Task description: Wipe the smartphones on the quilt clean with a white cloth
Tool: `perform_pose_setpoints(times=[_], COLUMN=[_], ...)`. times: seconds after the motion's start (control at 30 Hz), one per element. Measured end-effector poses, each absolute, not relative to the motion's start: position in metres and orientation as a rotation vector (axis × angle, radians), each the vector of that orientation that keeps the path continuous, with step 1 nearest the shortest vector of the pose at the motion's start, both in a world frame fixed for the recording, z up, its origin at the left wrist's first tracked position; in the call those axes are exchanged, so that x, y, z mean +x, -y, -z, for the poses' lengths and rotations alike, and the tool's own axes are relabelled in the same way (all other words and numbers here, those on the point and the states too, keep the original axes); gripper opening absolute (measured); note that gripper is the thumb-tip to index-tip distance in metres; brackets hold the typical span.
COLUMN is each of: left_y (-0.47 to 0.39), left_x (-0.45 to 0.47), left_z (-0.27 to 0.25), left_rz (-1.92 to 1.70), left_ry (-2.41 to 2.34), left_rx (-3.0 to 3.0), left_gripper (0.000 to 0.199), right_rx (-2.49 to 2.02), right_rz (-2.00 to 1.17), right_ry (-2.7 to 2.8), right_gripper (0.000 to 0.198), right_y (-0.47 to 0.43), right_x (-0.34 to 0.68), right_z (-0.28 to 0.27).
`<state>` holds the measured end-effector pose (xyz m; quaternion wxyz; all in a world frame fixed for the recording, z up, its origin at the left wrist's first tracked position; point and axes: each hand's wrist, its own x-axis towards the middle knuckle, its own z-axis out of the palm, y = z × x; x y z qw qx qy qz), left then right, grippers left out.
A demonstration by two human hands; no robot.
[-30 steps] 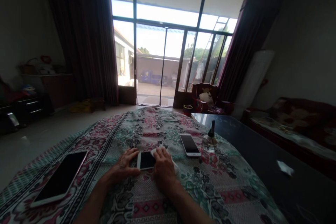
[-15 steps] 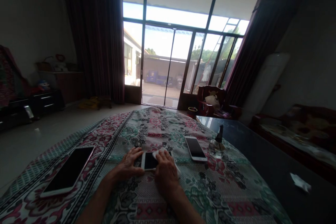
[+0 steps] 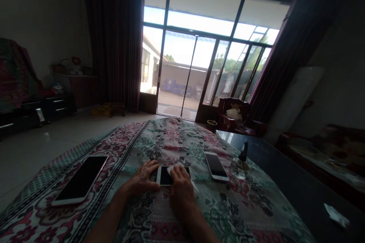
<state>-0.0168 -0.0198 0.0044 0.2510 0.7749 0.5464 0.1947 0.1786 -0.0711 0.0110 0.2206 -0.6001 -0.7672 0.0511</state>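
A white smartphone (image 3: pixel 164 176) with a dark screen lies sideways on the flowered tablecloth in front of me. My left hand (image 3: pixel 145 177) rests at its left end, fingers spread, thumb by the near corner. Across the right part of the screen lies my right hand (image 3: pixel 181 188), pressing down a white tissue (image 3: pixel 195 187) that shows at its fingertips and along its right side. The hand hides much of the tissue and the phone's right half. Another white phone (image 3: pixel 216 166) lies to the right, and a larger phone (image 3: pixel 81 180) to the left, both screen up.
A clear bottle with a black spray top (image 3: pixel 241 163) stands right of the phones. The patterned tablecloth (image 3: pixel 239 212) covers the table. Beside it is a dark glossy surface (image 3: pixel 288 186) with a crumpled white paper (image 3: pixel 336 215). Glass doors (image 3: pixel 182 72) are ahead.
The whole view has swung slightly left, so things sit farther right in the picture. My hands keep nearly the same places on and beside the phone, the tissue still under my right.
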Motion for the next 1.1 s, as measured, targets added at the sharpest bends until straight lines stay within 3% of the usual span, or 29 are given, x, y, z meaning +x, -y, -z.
perform_pose_setpoints(times=[0.23, 0.7, 1.1], left_y=[0.016, 0.015, 0.003], left_x=[-0.018, -0.022, -0.027], left_z=[0.001, 0.001, 0.022], left_rz=[-0.485, -0.521, -0.519], left_ry=[-1.497, -1.469, -1.479], left_rx=[2.155, 2.144, 2.231], left_gripper=[0.08, 0.079, 0.08], right_rx=[-1.352, -1.886, -1.38], right_rz=[-0.272, -0.094, -0.281], right_ry=[2.279, 1.914, 2.26], right_gripper=[0.046, 0.053, 0.048], right_y=[0.076, 0.06, 0.098], right_x=[0.159, 0.208, 0.188], right_z=[-0.016, -0.016, -0.013])
